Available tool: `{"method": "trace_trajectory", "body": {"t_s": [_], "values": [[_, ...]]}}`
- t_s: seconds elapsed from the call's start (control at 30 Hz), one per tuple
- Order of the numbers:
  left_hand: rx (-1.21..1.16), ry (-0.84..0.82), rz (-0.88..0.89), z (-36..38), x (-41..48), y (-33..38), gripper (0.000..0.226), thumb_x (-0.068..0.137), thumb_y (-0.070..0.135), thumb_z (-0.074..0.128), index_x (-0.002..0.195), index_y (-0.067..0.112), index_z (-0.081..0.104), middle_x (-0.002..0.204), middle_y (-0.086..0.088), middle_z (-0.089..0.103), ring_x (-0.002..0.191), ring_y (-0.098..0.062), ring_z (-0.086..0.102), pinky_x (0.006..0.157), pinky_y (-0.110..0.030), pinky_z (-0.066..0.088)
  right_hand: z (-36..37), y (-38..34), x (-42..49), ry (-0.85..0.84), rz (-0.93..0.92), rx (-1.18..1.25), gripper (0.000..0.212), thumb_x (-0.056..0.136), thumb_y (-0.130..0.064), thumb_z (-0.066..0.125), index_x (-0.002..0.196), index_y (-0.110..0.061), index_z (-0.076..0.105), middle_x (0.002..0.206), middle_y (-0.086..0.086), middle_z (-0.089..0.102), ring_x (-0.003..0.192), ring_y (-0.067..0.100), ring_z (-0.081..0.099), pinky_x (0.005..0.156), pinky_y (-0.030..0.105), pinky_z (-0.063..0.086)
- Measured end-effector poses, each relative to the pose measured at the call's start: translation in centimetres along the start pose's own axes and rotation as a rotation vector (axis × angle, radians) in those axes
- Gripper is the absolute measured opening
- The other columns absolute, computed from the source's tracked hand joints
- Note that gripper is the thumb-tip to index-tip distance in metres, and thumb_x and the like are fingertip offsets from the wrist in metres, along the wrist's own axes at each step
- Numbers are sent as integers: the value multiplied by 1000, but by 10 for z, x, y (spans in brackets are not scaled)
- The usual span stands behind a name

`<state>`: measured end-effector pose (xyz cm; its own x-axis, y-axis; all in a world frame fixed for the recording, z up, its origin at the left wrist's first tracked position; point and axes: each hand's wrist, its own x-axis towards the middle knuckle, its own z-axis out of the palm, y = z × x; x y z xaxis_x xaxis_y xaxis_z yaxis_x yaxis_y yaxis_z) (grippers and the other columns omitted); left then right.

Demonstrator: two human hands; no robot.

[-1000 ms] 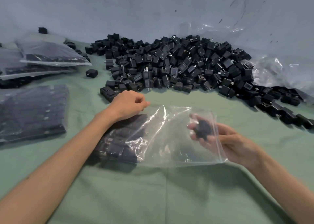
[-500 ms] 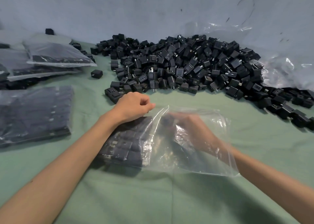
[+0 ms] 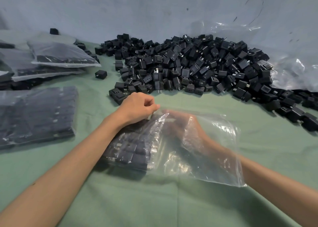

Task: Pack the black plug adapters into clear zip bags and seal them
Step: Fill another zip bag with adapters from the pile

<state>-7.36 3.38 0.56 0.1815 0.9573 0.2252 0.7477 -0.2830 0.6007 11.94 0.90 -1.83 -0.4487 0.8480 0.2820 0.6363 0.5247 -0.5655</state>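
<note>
Table (image 3: 172, 206): covered in green cloth, backed by a grey-blue wall (image 3: 154, 8).

Zip bag (image 3: 211, 159): clear, lying flat at centre of the table, mouth toward the right. Its left part is filled with black plug adapters (image 3: 130, 151) set in close rows; its right part holds no adapters.

Left hand (image 3: 137, 108): fingers curled, grip narrow, pinching the far edge of the bag near its upper left corner. The forearm lies across the packed end of the bag.

Right hand (image 3: 182, 125): inside the bag, seen blurred through the plastic, reaching toward the packed rows. Grip cannot be told; whether it holds an adapter cannot be told.

Loose pile (image 3: 194, 66): a large heap of black plug adapters beyond the bag, against the wall, trailing off to the right edge of the table.

Single adapter (image 3: 101, 74): lying alone, between the pile and the stacked bags.

Clear plastic sheet (image 3: 292, 71): crumpled, behind and to the right of the pile.

Filled bag (image 3: 37, 113): flat, packed with adapters, left of the person's arm.

Stacked bags (image 3: 56, 58): several filled, overlapping, at far left.
</note>
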Motion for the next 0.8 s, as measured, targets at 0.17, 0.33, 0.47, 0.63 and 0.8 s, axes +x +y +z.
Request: {"method": "trace_trajectory", "body": {"t_s": [0.17, 0.33, 0.47, 0.63, 0.8], "values": [[-26, 66, 15, 2, 2, -2, 37, 89, 30, 63, 54, 23, 51, 43, 15, 48, 44, 2, 44, 60, -25, 36, 1, -9, -1, -98, 82, 174, 35, 96, -3, 50, 131, 0, 54, 133, 18, 55, 125, 29, 50, 92, -1, 31], [-15, 119, 46, 4, 3, -5, 36, 88, 29, 63, 55, 25, 51, 46, 12, 48, 45, -1, 43, 58, -25, 36, 4, -9, -4, -67, 112, 250, 35, 96, -1, 50, 130, -7, 56, 128, 13, 60, 112, 17, 54, 77, -8, 30], [121, 252, 48, 6, 2, -5, 36, 87, 31, 61, 54, 27, 47, 48, 12, 48, 50, -3, 45, 54, -23, 33, 0, -6, -7, -76, 149, 328, 38, 94, 11, 43, 123, -6, 61, 126, 18, 61, 111, 20, 56, 79, -3, 37], [235, 320, -12, 4, 2, -3, 35, 87, 33, 58, 54, 26, 46, 53, 13, 52, 57, -9, 49, 53, -25, 30, -1, -10, -15, -213, 107, 363, 39, 98, -27, 49, 138, -27, 50, 136, 0, 55, 125, 19, 50, 104, 21, 38], [-277, 250, -257, -6, 6, -4, 34, 90, 30, 60, 58, 18, 56, 42, 12, 47, 43, -9, 43, 53, -24, 33, -16, 1, -30, -277, 159, 89, 65, 87, -71, 30, 146, -45, 27, 154, -17, 25, 135, 0, 24, 114, 33, 18]]}}
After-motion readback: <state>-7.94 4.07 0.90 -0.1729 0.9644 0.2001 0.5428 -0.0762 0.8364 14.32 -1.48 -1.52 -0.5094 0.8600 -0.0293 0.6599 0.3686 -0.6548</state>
